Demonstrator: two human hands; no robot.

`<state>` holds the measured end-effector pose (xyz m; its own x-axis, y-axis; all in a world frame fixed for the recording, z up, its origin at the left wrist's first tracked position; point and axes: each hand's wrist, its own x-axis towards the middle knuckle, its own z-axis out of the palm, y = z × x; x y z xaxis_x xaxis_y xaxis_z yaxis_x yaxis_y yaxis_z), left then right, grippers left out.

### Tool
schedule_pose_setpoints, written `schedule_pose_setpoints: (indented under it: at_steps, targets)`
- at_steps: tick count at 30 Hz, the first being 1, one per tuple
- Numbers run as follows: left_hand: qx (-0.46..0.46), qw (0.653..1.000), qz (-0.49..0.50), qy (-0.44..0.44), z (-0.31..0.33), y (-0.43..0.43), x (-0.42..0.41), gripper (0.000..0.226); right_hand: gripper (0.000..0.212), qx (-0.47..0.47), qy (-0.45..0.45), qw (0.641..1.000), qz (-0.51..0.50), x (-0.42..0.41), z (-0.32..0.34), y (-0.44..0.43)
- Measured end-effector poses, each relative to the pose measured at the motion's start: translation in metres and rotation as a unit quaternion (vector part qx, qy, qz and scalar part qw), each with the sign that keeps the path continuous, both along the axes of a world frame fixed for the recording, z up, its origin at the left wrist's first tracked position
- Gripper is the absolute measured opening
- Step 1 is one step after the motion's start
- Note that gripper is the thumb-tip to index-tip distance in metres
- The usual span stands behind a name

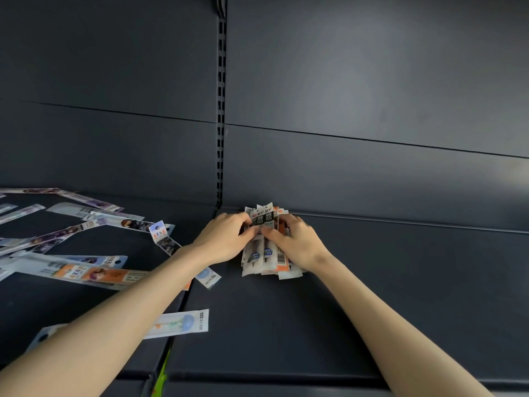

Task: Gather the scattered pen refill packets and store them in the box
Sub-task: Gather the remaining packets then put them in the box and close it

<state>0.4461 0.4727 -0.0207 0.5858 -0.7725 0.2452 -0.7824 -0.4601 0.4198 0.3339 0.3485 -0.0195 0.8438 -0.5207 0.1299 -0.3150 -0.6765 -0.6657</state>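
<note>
One bundle of pen refill packets point(262, 253) is gripped on the dark shelf point(372, 282), close against the back panel point(372, 167). The left hand point(226, 239) and right hand point(297, 242) are curled round its sides, with the thumbs laid on top. Loose packets point(94, 272) are scattered to the left.

dim, even light; soft sheen on the back panel point(372, 67); wide-angle bending at edges.

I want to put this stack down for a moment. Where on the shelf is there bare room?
Bare: the shelf right of the right hand, along the back panel, and the patch just in front of the stack. Crowded: left of the left hand, where loose packets overlap; one more packet lies nearer the front.
</note>
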Motion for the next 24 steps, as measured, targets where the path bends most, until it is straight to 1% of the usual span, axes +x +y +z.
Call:
schedule_pose_setpoints:
  at_steps: [4, 7, 11, 14, 16, 19, 22, 24]
  targets:
    - [0.007, 1.000, -0.014, 0.009, 0.009, 0.001, 0.000, 0.033, 0.055, 0.016, -0.014, 1.000, -0.002, 0.000, 0.003, -0.001]
    - [0.024, 0.999, -0.026, 0.006, 0.015, 0.005, 0.001, 0.031, 0.058, 0.018, -0.029, 0.999, -0.003, -0.002, 0.007, -0.003]
    - [0.022, 0.999, -0.023, -0.015, 0.022, 0.015, 0.001, 0.030, 0.044, 0.008, -0.060, 0.998, -0.022, -0.004, 0.013, -0.004]
    - [0.015, 0.998, -0.011, -0.067, 0.032, 0.028, -0.001, 0.030, 0.037, -0.029, -0.088, 0.995, -0.022, -0.009, 0.020, 0.001]
    - [-0.004, 0.996, -0.010, -0.085, 0.040, 0.040, -0.002, 0.030, 0.033, -0.064, -0.094, 0.993, 0.002, -0.010, 0.023, 0.007]
    - [-0.034, 0.996, -0.005, -0.079, 0.050, 0.069, -0.004, 0.028, 0.027, -0.115, -0.094, 0.988, 0.045, -0.009, 0.032, 0.025]
    - [-0.040, 0.997, -0.010, -0.061, 0.051, 0.100, -0.005, 0.026, 0.023, -0.118, -0.101, 0.984, 0.083, -0.009, 0.039, 0.047]
    - [-0.026, 0.998, -0.019, -0.045, 0.045, 0.126, -0.002, 0.028, 0.022, -0.122, -0.096, 0.982, 0.108, -0.006, 0.040, 0.068]
